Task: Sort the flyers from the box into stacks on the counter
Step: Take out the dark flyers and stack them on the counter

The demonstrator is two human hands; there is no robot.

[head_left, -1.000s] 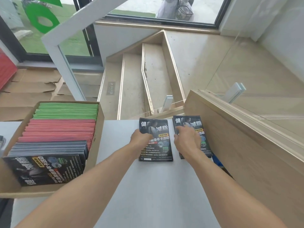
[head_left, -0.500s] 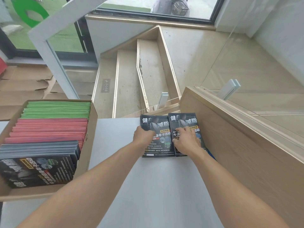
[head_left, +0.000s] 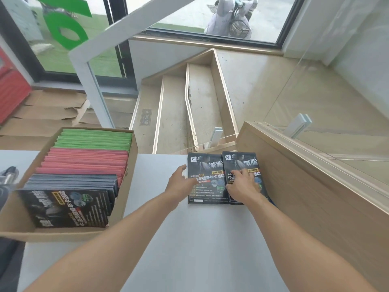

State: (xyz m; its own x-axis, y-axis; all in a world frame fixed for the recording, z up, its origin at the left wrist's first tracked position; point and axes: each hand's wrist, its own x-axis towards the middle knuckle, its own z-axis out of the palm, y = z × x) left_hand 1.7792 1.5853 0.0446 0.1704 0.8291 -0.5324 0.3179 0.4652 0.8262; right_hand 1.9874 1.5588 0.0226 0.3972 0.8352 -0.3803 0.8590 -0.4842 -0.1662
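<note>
Two black flyer stacks lie flat at the far edge of the white surface (head_left: pixel 189 239), toward its right side, next to the wooden partition (head_left: pixel 315 197). Left stack (head_left: pixel 205 165) and right stack (head_left: pixel 242 163) sit side by side, inner edges touching or slightly overlapping; can't tell which. Both have long axis running near-to-far, headline text at the far end, printed face up, reading upright from the person's side.

Left hand (head_left: pixel 182 185): fingers relaxed and straight-ish, resting at the left edge of the left stack, fingertips touching the top sheet, gripping nothing. Right hand (head_left: pixel 242 186): palm down w/ fingers spread, pressing on the lower half of the right stack; not curled round it.

Cardboard box (head_left: pixel 130 186) sits at the left side of the surface, long axis also near-to-far. Inside, flyers stand on edge in rows: green flyers (head_left: pixel 94 138) at the far end, red flyers (head_left: pixel 84 161) in the middle, black flyers (head_left: pixel 73 182) nearest. One black flyer (head_left: pixel 65 207) leans at the near end, face up, its text turned sideways to the person, long axis across the box.

Beyond the far edge: stairs (head_left: pixel 189 106) going down, window (head_left: pixel 210 15) above.
</note>
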